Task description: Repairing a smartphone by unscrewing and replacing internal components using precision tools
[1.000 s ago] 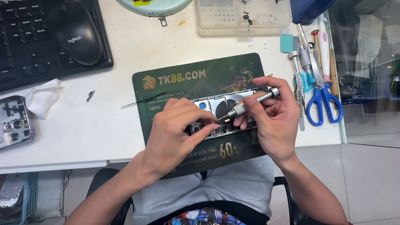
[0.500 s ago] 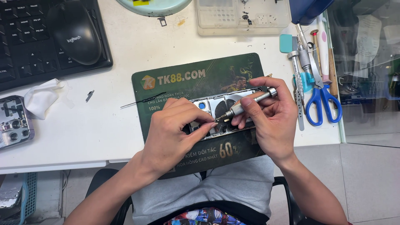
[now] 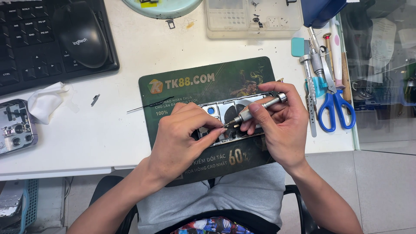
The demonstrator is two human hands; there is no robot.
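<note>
Screwdriver (image 3: 256,108) tip has barely shifted over the last second, staying planted near the opened phone (image 3: 225,115) on the green mat (image 3: 195,86) mid-tabletop, so the work sits on one spot. Right hand (image 3: 277,125) keeps its grip pinched on the driver while the left hand (image 3: 182,138) presses the phone down, fingers together. Whatever the tip meets is too small to make out, and both hands hide much of the phone.
</note>
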